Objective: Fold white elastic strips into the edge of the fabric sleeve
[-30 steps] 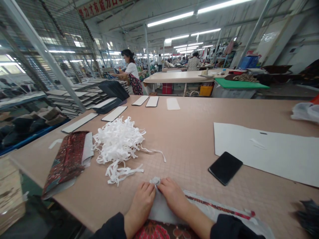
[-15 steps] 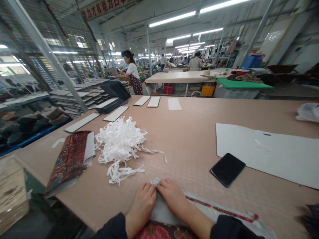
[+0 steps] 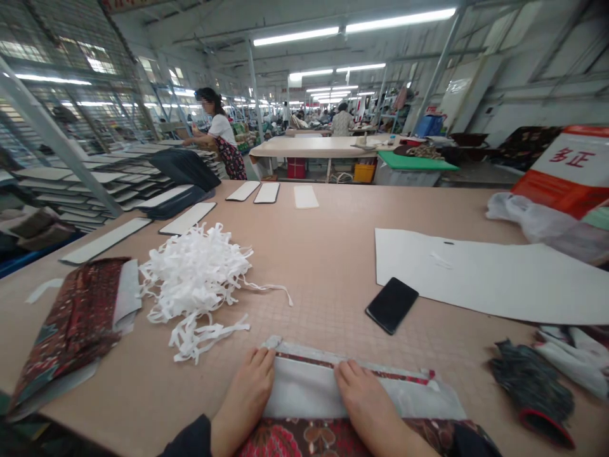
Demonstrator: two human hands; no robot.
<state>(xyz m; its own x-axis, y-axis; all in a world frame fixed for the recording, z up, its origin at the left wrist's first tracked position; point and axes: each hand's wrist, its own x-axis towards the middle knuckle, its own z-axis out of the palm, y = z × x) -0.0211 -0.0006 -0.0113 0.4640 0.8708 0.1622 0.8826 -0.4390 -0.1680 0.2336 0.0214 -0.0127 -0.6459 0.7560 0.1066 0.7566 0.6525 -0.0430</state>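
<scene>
A piece of red-brown patterned fabric [image 3: 297, 438] with a pale grey backing [image 3: 304, 387] lies at the table's near edge. Along its far side runs a narrow folded edge [image 3: 328, 362] showing a strip of the pattern. At the left end of that edge, my left hand [image 3: 247, 387] has its fingers closed on the fabric corner. My right hand [image 3: 364, 393] sits farther along the fold, fingertips together and bent onto it. Both thumbs are mostly hidden. Ahead and to the left is a heap of white fabric strips [image 3: 195, 273].
Another patterned fabric piece [image 3: 71, 317] lies left. On the right are a black phone [image 3: 392, 304], a large white panel [image 3: 476, 279], a dark fuzzy glove-like thing [image 3: 530, 381] with red trim and a plastic bag [image 3: 547, 222]. A co-worker [image 3: 221, 133] stands beyond stacked panels.
My right hand has moved right along the folded edge, away from my left hand, uncovering more of the backing. My left hand stays at the corner. The view has turned right.
</scene>
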